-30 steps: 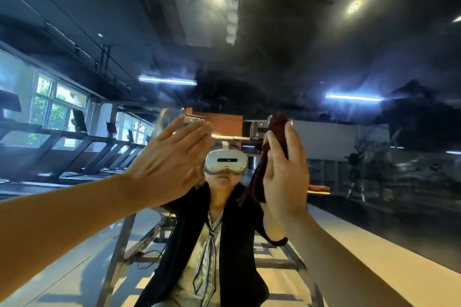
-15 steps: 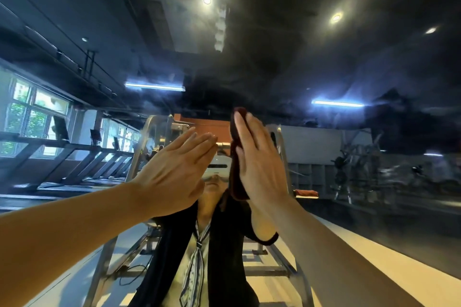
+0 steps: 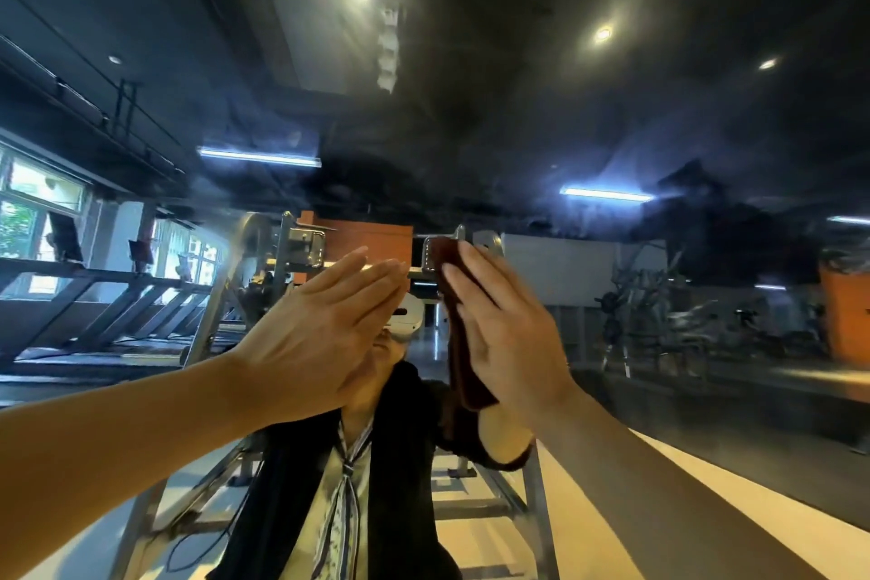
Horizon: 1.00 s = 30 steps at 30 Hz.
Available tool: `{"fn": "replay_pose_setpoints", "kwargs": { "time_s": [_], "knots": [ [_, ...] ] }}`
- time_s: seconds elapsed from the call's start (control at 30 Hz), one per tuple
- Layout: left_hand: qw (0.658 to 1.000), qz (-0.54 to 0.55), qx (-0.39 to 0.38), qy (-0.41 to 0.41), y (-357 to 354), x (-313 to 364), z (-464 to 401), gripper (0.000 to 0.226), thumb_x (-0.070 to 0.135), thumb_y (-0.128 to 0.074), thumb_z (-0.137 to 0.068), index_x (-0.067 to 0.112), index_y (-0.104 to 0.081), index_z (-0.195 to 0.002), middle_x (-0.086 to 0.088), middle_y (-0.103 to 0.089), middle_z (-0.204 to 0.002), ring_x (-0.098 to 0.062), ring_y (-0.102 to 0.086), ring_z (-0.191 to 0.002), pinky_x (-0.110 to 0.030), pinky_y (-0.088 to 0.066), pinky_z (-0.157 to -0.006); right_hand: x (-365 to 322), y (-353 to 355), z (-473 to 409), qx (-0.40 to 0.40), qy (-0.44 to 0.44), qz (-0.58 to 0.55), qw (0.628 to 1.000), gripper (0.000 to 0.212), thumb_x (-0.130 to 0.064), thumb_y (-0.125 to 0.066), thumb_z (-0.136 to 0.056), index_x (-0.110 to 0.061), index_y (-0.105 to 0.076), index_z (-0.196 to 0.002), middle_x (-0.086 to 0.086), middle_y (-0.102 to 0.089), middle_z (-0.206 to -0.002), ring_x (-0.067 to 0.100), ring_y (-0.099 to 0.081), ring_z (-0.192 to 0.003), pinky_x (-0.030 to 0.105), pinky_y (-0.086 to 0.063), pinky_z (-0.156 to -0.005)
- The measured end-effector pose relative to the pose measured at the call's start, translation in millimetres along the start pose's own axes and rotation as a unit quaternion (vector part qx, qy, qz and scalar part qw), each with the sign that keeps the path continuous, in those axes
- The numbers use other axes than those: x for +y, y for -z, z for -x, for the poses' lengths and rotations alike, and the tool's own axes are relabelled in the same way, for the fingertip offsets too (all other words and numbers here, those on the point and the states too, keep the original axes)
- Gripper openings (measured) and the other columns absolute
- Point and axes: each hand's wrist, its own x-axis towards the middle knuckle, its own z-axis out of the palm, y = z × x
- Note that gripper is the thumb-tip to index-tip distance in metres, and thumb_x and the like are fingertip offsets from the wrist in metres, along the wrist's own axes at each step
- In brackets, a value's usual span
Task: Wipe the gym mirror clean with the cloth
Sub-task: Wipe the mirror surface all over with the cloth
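Right hand (image 3: 508,334) pressed the cloth (image 3: 463,344) flat against the mirror (image 3: 612,118), fingers straight; left hand (image 3: 310,339) lay open-palmed on the glass just beside it.

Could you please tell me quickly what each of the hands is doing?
Left hand: open, flat on the mirror, holding nothing.
Right hand: open, pressing the dark red cloth against it.

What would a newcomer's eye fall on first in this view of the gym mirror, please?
Two raised hands at centre: the right hand presses a dark red cloth flat against the mirror, the left hand flat beside it. Between them shows a reflected white headset, with treadmills reflected at far left.
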Motion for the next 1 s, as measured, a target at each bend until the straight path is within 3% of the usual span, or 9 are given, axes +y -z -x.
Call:
{"fn": "replay_pose_setpoints", "kwargs": {
  "time_s": [0.1,0.2,0.27,0.37,0.5,0.63,0.77,0.9,1.0],
  "knots": [
    [0.999,-0.021,-0.016,-0.022,-2,-9,3,0.059,0.038,-0.037,-0.096,0.001,-0.053,-0.14,-0.018,-0.047,-0.148,-0.029,-0.041,-0.14,-0.048,-0.024,-0.116,6,3,3,-0.027,0.026,0.01,0.999,0.044,-0.018,-0.057,-0.093,-0.008,-0.059,-0.135,0.011,-0.049,-0.149,0.025,-0.037,-0.141,0.043,-0.037,-0.11],
    [0.999,-0.025,-0.031,-0.021,-1,-18,8,0.061,0.039,-0.038,-0.096,0.002,-0.049,-0.144,-0.017,-0.045,-0.151,-0.03,-0.04,-0.142,-0.048,-0.022,-0.117,37,24,55,-0.038,0.026,0.038,0.998,0.047,-0.035,-0.023,-0.11,-0.011,-0.055,-0.135,0.007,-0.044,-0.15,0.027,-0.039,-0.139,0.05,-0.041,-0.105],
    [0.999,-0.021,-0.029,-0.014,2,-25,13,0.061,0.04,-0.038,-0.097,0.002,-0.047,-0.145,-0.018,-0.044,-0.151,-0.03,-0.04,-0.142,-0.047,-0.02,-0.119,49,33,70,-0.052,0.001,0.042,0.998,0.049,-0.038,-0.015,-0.111,-0.014,-0.048,-0.138,0.007,-0.04,-0.15,0.027,-0.038,-0.139,0.055,-0.037,-0.105],
    [1.0,-0.023,-0.02,-0.001,7,-39,23,0.06,0.036,-0.04,-0.097,0.0,-0.047,-0.145,-0.018,-0.045,-0.151,-0.031,-0.04,-0.142,-0.048,-0.02,-0.121,34,17,42,-0.015,-0.052,0.024,0.998,0.044,-0.033,-0.025,-0.109,-0.011,-0.048,-0.14,0.01,-0.041,-0.151,0.029,-0.037,-0.139,0.055,-0.031,-0.107],
    [0.997,-0.021,-0.012,0.068,21,-68,56,0.059,0.037,-0.026,-0.104,-0.003,-0.047,-0.143,-0.022,-0.047,-0.149,-0.036,-0.042,-0.14,-0.051,-0.025,-0.119,-29,-23,-43,0.044,-0.069,-0.023,0.996,0.041,-0.016,-0.046,-0.101,-0.003,-0.054,-0.138,0.016,-0.045,-0.15,0.035,-0.04,-0.14,0.05,-0.038,-0.11],
    [0.981,-0.043,-0.011,0.187,41,-102,104,0.063,0.035,-0.038,-0.095,-0.011,-0.049,-0.137,-0.031,-0.05,-0.141,-0.04,-0.043,-0.135,-0.041,-0.013,-0.123,-135,-61,-113,0.029,0.002,-0.057,0.998,0.047,-0.012,-0.058,-0.094,-0.003,-0.053,-0.14,0.02,-0.047,-0.149,0.039,-0.042,-0.14,0.051,-0.035,-0.115],
    [0.961,-0.069,-0.053,0.263,52,-132,145,0.067,0.034,-0.036,-0.092,-0.012,-0.041,-0.141,-0.031,-0.044,-0.145,-0.042,-0.044,-0.134,-0.036,-0.004,-0.125,-215,-87,-144,-0.005,0.112,-0.066,0.991,0.05,-0.019,-0.066,-0.094,-0.011,-0.055,-0.141,0.016,-0.045,-0.152,0.035,-0.038,-0.141,0.047,-0.03,-0.119],
    [0.962,-0.085,-0.053,0.253,48,-135,137,0.068,0.036,-0.037,-0.091,-0.012,-0.041,-0.14,-0.031,-0.043,-0.144,-0.04,-0.044,-0.134,-0.039,-0.007,-0.123,-191,-83,-159,-0.016,0.173,-0.045,0.984,0.048,-0.016,-0.067,-0.09,-0.012,-0.059,-0.137,0.015,-0.048,-0.15,0.035,-0.043,-0.139,0.044,-0.035,-0.115],
    [0.968,-0.1,-0.037,0.226,36,-126,104,0.067,0.034,-0.038,-0.09,-0.012,-0.048,-0.138,-0.03,-0.049,-0.142,-0.04,-0.047,-0.134,-0.042,-0.012,-0.122,-132,-67,-167,0.015,0.075,-0.023,0.997,0.048,-0.02,-0.06,-0.089,-0.011,-0.059,-0.137,0.016,-0.048,-0.15,0.037,-0.044,-0.138,0.047,-0.04,-0.11]
  ]
}}
